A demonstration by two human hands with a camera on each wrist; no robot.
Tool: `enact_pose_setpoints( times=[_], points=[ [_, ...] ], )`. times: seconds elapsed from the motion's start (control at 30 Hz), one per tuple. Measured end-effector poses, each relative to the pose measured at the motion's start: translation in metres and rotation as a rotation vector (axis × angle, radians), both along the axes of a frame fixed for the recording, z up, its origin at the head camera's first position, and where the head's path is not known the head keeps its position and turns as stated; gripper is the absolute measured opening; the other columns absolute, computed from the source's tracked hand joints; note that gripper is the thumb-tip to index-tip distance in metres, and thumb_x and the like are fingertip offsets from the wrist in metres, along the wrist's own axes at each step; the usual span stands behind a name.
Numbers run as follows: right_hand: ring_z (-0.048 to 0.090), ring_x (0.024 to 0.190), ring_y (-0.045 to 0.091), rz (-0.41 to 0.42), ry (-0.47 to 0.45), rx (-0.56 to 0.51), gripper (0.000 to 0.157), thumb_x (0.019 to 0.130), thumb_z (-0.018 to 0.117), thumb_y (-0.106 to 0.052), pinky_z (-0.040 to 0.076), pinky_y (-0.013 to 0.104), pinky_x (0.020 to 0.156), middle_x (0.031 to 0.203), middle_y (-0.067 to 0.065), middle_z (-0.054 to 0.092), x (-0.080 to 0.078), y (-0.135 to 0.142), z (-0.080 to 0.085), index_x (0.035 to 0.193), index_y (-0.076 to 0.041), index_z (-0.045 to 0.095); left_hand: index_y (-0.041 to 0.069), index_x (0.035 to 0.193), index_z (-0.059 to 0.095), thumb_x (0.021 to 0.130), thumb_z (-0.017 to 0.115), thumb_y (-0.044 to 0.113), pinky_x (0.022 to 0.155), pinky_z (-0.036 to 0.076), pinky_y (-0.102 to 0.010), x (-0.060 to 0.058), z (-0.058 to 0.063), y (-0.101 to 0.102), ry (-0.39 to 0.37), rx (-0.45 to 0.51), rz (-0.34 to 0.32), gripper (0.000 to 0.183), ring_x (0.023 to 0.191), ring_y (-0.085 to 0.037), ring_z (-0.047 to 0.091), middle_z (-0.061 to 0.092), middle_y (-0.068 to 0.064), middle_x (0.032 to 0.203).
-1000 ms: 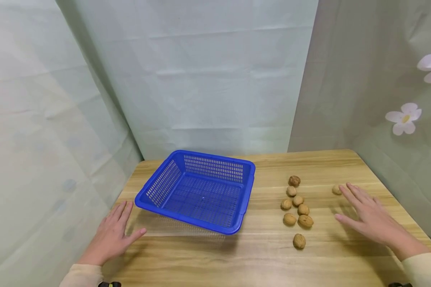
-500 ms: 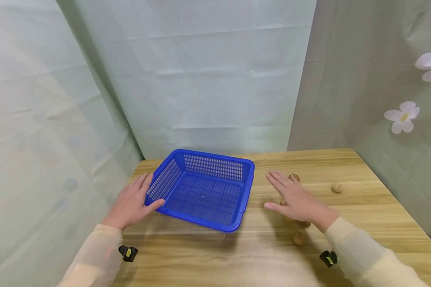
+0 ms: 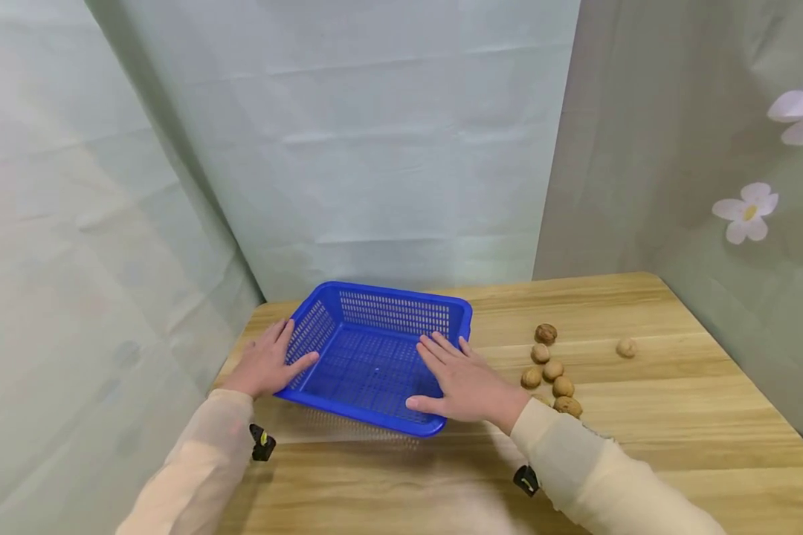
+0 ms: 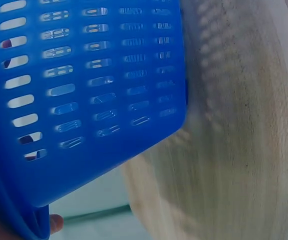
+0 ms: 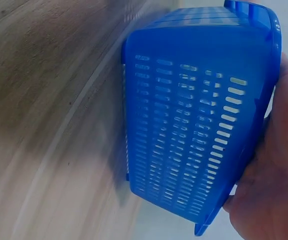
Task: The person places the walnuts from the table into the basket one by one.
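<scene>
A blue plastic basket (image 3: 355,413) with slotted walls sits on the table, its inside bare. At its left rim is my left hand (image 3: 262,366), fingers extended and thumb spread over the inside. My right hand (image 3: 467,383) lies over the opposite rim, fingers straight and thumb pointing inward. In the left wrist view the basket's outer wall (image 4: 83,100) fills much of the frame, with a fingertip (image 4: 56,223) past the rim. The right wrist view has my palm (image 5: 271,180) against the rim. No finger curl round the rim shows plainly.
Several walnuts (image 3: 553,370) lie grouped on the wooden table (image 3: 682,416) right of the basket, partly behind my right forearm. One lone walnut (image 3: 627,347) sits farther right. Pale cloth curtains (image 3: 408,148) hang behind the table and at both sides.
My right hand has swept left from beside the lone walnut, over the walnut group, to the basket's right rim. My left hand has moved forward and right to the left rim.
</scene>
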State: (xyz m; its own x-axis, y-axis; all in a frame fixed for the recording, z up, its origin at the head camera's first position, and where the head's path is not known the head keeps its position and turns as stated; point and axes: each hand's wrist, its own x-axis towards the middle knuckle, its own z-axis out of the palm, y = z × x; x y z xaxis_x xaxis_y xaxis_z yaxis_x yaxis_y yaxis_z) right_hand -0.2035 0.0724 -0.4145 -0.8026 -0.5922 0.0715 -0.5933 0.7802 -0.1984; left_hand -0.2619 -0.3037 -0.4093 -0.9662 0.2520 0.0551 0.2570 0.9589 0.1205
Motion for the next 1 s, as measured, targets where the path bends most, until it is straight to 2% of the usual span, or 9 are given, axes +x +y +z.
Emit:
enact_pose_setpoints(
  times=[0.2, 0.37, 0.47, 0.7, 0.83, 1.0],
  points=[
    [0.005, 0.147, 0.025, -0.016, -0.003, 0.004, 0.101, 0.084, 0.025, -0.082, 0.006, 0.05, 0.116, 0.16, 0.007, 0.012, 0.0, 0.001, -0.002, 0.154, -0.01, 0.018, -0.005, 0.151, 0.012, 0.09, 0.033, 0.072, 0.105, 0.014, -0.071, -0.001, -0.005, -0.001, -0.026, 0.006, 0.028, 0.101, 0.141, -0.046, 0.012, 0.01, -0.029, 0.156],
    [0.002, 0.147, 0.022, -0.04, -0.02, 0.008, 0.101, 0.084, 0.025, -0.082, 0.005, 0.048, 0.117, 0.16, 0.008, 0.01, 0.0, 0.002, -0.002, 0.155, -0.01, 0.015, -0.005, 0.151, 0.009, 0.092, 0.033, 0.071, 0.106, 0.011, -0.071, 0.004, -0.005, 0.001, -0.039, -0.001, 0.039, 0.1, 0.142, -0.045, 0.01, 0.005, -0.027, 0.156],
    [0.001, 0.147, 0.022, -0.051, -0.036, 0.002, 0.099, 0.085, 0.028, -0.08, 0.004, 0.047, 0.117, 0.16, 0.008, 0.009, -0.001, 0.004, -0.002, 0.155, -0.01, 0.014, -0.006, 0.151, 0.008, 0.091, 0.032, 0.071, 0.106, 0.01, -0.071, 0.01, -0.006, 0.003, -0.036, 0.0, 0.054, 0.1, 0.142, -0.045, 0.01, 0.004, -0.027, 0.157],
    [-0.003, 0.147, 0.021, -0.092, -0.067, 0.007, 0.103, 0.082, 0.023, -0.084, 0.004, 0.049, 0.117, 0.161, 0.004, 0.005, -0.002, 0.012, -0.005, 0.155, -0.014, 0.009, -0.008, 0.15, 0.008, 0.089, 0.028, 0.075, 0.103, 0.007, -0.073, 0.027, -0.005, 0.014, -0.029, 0.013, 0.081, 0.105, 0.142, -0.046, 0.007, 0.003, -0.029, 0.156],
    [-0.003, 0.147, 0.022, -0.1, -0.076, -0.02, 0.101, 0.083, 0.027, -0.083, 0.005, 0.05, 0.116, 0.161, 0.005, 0.004, 0.0, 0.018, -0.005, 0.155, -0.013, 0.009, -0.009, 0.15, 0.008, 0.089, 0.028, 0.076, 0.103, 0.008, -0.073, 0.038, -0.006, 0.019, -0.017, 0.017, 0.097, 0.106, 0.142, -0.045, 0.007, 0.003, -0.028, 0.156],
    [-0.003, 0.147, 0.023, -0.093, -0.076, -0.05, 0.1, 0.084, 0.029, -0.081, 0.005, 0.051, 0.116, 0.161, 0.006, 0.004, 0.003, 0.025, -0.004, 0.155, -0.013, 0.009, -0.01, 0.149, 0.01, 0.09, 0.034, 0.072, 0.104, 0.009, -0.073, 0.054, -0.01, 0.026, 0.004, 0.022, 0.12, 0.104, 0.142, -0.045, 0.007, 0.004, -0.029, 0.156]
  ],
)
